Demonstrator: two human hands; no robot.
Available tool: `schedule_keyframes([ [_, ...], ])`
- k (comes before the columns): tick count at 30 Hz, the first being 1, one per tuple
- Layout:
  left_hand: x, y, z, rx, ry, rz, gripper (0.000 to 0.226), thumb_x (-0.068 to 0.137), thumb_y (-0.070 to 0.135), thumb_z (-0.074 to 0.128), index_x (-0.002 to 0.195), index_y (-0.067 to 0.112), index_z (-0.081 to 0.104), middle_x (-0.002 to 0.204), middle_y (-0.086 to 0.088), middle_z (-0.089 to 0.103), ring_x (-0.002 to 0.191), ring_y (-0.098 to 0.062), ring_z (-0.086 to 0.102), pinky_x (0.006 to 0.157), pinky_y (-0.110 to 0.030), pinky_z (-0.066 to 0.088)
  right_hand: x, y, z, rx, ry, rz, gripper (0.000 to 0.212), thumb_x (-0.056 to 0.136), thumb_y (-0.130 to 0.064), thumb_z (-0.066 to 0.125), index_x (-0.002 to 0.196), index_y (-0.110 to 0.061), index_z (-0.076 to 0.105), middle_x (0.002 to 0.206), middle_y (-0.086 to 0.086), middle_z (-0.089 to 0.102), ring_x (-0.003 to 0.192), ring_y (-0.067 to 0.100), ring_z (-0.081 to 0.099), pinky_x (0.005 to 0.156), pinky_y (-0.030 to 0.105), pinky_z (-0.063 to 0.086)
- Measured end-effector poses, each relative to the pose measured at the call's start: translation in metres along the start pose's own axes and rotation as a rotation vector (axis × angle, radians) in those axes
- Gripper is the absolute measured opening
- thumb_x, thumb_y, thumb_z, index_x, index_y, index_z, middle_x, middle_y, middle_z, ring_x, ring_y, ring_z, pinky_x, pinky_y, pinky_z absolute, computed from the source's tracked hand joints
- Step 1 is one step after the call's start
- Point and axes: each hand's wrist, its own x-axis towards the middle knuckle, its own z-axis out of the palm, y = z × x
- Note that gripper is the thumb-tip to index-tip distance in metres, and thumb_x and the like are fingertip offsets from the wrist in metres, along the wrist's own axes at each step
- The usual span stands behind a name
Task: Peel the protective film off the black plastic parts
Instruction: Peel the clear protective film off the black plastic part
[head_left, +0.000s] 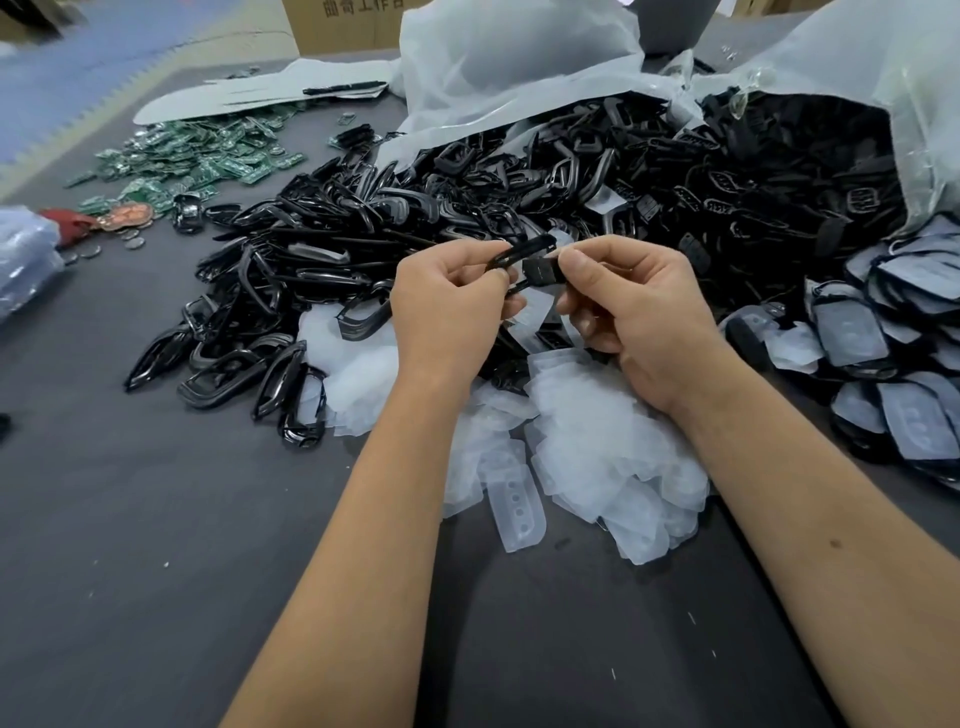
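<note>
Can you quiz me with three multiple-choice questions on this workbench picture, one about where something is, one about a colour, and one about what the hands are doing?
1. Where does the heap of peeled clear film lie?
A. Under the person's wrists, on the near side of the black parts
B. Inside the cardboard box
C. On top of the circuit boards

2. What colour are the small circuit boards at far left?
A. Red
B. Green
C. Yellow

3. What are the two hands doing?
A. Both rest flat on the table
B. One holds a pen
C. Both pinch one black part between them

Answers:
1. A, the film heap spreads on the dark table below both wrists.
2. B, the boards are green.
3. C, the left hand and right hand both grip the black part held above the pile.
</note>
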Motion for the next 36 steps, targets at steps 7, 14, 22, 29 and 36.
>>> schedule_keyframes([
  [7, 0.0016, -0.0014, 0.0005, -0.009, -0.036, -0.031, 0.03, 0.087, -0.012, 0.061, 0.104, 0.007, 0.078, 0.084, -0.013, 0.078, 0.066, -0.017, 0.073, 0.064, -0.021, 0.057, 0.0001, 0.0003, 0.0004, 0.031, 0.024, -0.005, 0.019, 0.094, 0.003, 0.067, 0.099, -0.012, 0.079, 0.07, 0.01, 0.07, 0.05, 0.012, 0.053, 0.04, 0.019, 0.034],
  [14, 0.0018, -0.0028, -0.0001, -0.013, -0.038, -0.031, 0.031, 0.088, -0.013, 0.058, 0.099, 0.007, 0.078, 0.084, -0.009, 0.079, 0.07, -0.019, 0.076, 0.061, -0.018, 0.055, -0.0002, 0.0033, 0.0015, -0.067, 0.04, -0.13, 0.016, 0.091, -0.005, 0.069, 0.101, -0.011, 0.08, 0.082, 0.016, 0.075, 0.062, 0.02, 0.06, 0.049, 0.024, 0.046],
  [22, 0.0042, -0.004, -0.0016, -0.039, -0.055, -0.055, 0.035, 0.086, -0.013, 0.052, 0.099, 0.005, 0.08, 0.084, -0.008, 0.079, 0.071, -0.022, 0.077, 0.071, -0.028, 0.061, 0.0015, 0.008, 0.003, -0.205, 0.128, -0.165, 0.015, 0.084, -0.001, 0.076, 0.092, -0.007, 0.065, 0.077, 0.016, 0.076, 0.057, 0.026, 0.064, 0.049, 0.03, 0.05],
  [29, 0.0025, -0.0041, -0.0016, 0.022, -0.066, -0.009, 0.02, 0.091, -0.003, 0.068, 0.102, 0.008, 0.08, 0.088, -0.011, 0.078, 0.066, -0.019, 0.074, 0.061, -0.019, 0.054, -0.0002, 0.0057, 0.0055, -0.257, 0.127, -0.102, 0.008, 0.086, 0.006, 0.074, 0.09, 0.002, 0.069, 0.073, 0.016, 0.075, 0.051, 0.018, 0.062, 0.044, 0.027, 0.051],
  [36, -0.0006, -0.0022, -0.0022, 0.039, -0.105, 0.001, 0.016, 0.087, -0.006, 0.075, 0.099, 0.004, 0.079, 0.084, -0.014, 0.077, 0.061, -0.013, 0.067, 0.062, -0.018, 0.054, -0.0003, 0.003, 0.0058, -0.26, 0.161, -0.003, 0.028, 0.085, 0.001, 0.078, 0.104, -0.007, 0.06, 0.073, 0.014, 0.075, 0.051, 0.019, 0.063, 0.045, 0.032, 0.053],
])
